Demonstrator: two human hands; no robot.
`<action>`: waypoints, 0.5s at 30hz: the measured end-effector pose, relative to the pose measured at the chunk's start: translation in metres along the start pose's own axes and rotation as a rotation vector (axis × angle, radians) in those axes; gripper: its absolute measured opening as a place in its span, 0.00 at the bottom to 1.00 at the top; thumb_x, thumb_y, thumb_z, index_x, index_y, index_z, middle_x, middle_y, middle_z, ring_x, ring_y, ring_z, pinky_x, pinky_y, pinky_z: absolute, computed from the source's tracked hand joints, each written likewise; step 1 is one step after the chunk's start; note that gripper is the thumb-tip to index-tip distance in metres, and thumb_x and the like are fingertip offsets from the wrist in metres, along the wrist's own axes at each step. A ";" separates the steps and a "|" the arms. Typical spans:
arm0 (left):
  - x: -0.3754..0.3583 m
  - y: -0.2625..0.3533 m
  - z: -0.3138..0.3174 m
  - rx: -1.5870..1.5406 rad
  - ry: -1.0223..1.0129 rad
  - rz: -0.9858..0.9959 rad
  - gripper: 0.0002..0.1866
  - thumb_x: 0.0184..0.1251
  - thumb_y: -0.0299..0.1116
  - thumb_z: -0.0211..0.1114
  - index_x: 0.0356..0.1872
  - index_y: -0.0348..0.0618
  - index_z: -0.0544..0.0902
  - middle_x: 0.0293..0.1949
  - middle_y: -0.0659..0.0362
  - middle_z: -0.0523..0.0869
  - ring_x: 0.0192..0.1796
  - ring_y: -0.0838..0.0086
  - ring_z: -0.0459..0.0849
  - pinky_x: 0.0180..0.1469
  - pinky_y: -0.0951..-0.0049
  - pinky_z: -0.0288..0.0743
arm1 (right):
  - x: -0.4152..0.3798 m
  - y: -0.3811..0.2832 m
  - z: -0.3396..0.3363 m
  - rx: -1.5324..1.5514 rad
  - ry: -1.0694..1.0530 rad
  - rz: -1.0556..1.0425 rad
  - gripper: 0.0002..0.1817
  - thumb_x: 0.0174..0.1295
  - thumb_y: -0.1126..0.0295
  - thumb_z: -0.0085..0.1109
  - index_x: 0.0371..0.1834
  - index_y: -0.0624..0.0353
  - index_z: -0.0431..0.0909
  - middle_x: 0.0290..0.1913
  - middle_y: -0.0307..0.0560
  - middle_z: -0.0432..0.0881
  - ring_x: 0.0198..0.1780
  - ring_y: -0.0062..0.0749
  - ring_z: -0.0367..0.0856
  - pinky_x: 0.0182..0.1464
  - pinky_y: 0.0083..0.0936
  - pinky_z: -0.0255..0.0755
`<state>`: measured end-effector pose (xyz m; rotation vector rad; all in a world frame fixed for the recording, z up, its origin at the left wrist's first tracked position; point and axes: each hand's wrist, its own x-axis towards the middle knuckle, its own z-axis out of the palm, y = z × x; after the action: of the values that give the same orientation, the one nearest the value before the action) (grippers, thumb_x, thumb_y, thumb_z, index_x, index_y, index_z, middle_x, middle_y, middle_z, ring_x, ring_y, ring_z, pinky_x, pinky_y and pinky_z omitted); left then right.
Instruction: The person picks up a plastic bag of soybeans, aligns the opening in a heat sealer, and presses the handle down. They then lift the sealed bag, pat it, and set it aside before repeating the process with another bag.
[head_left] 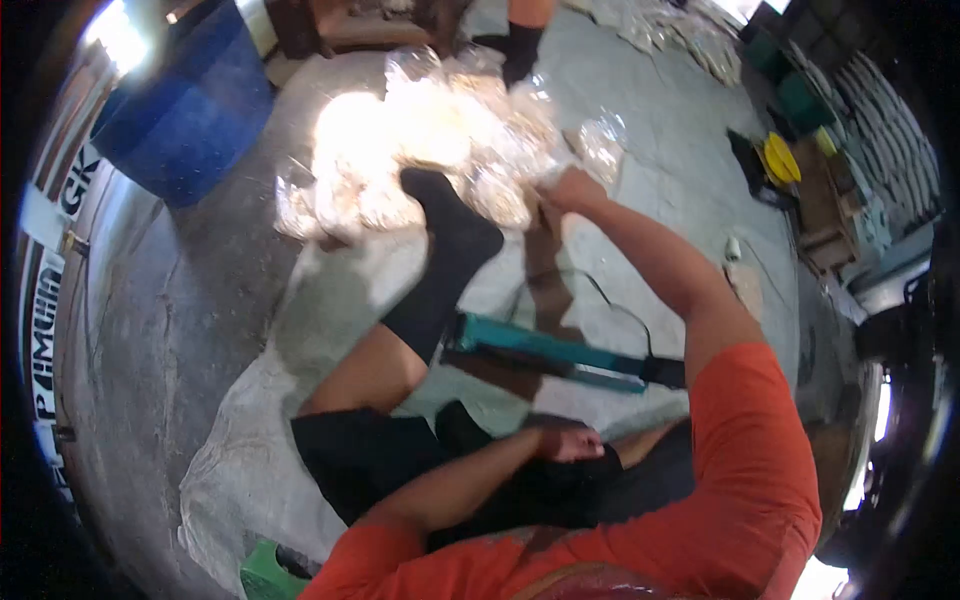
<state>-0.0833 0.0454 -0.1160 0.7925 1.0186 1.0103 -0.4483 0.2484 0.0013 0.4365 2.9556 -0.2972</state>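
Observation:
My right hand (572, 190) reaches out to the near right edge of a group of filled clear plastic bags (500, 195). Its fingers are closed on the top of a plastic bag (549, 178). Over my lap, my left hand (572, 444) lies with its fingers curled in and no object visible in them. Between my legs and the bags sits a long teal device like a bag sealer (550, 350), with a black cable. Glare washes out much of the bags' pale contents.
My sock-covered foot (450, 225) touches the bag group. A blue tub (190, 105) stands at far left, a green plastic object (268, 572) at lower left. Another person's dark sock (522, 52) shows behind the bags. A yellow item (780, 158) and wooden box (825, 215) are at right.

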 end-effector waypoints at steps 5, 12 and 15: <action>0.001 -0.001 -0.005 0.044 0.032 -0.042 0.36 0.77 0.63 0.57 0.66 0.38 0.74 0.44 0.61 0.80 0.41 0.77 0.76 0.43 0.69 0.76 | 0.064 0.035 0.042 0.055 0.060 -0.128 0.29 0.59 0.46 0.69 0.42 0.67 0.87 0.40 0.63 0.89 0.38 0.53 0.90 0.41 0.42 0.83; 0.008 0.000 0.001 0.146 0.017 -0.019 0.30 0.79 0.61 0.55 0.61 0.43 0.77 0.36 0.62 0.77 0.36 0.74 0.77 0.36 0.70 0.74 | -0.062 0.150 -0.051 0.331 0.504 -0.033 0.15 0.67 0.63 0.65 0.34 0.67 0.77 0.30 0.55 0.85 0.32 0.39 0.85 0.35 0.38 0.76; 0.014 -0.007 -0.005 0.185 -0.031 0.056 0.29 0.80 0.60 0.55 0.54 0.40 0.80 0.35 0.62 0.78 0.35 0.76 0.76 0.35 0.71 0.73 | -0.188 0.159 -0.133 0.296 0.700 -0.074 0.13 0.69 0.63 0.63 0.38 0.64 0.76 0.31 0.56 0.83 0.35 0.45 0.84 0.40 0.41 0.75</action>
<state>-0.0837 0.0559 -0.1284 0.9908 1.0792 0.9577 -0.2373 0.3753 0.1342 0.5601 3.6264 -0.7307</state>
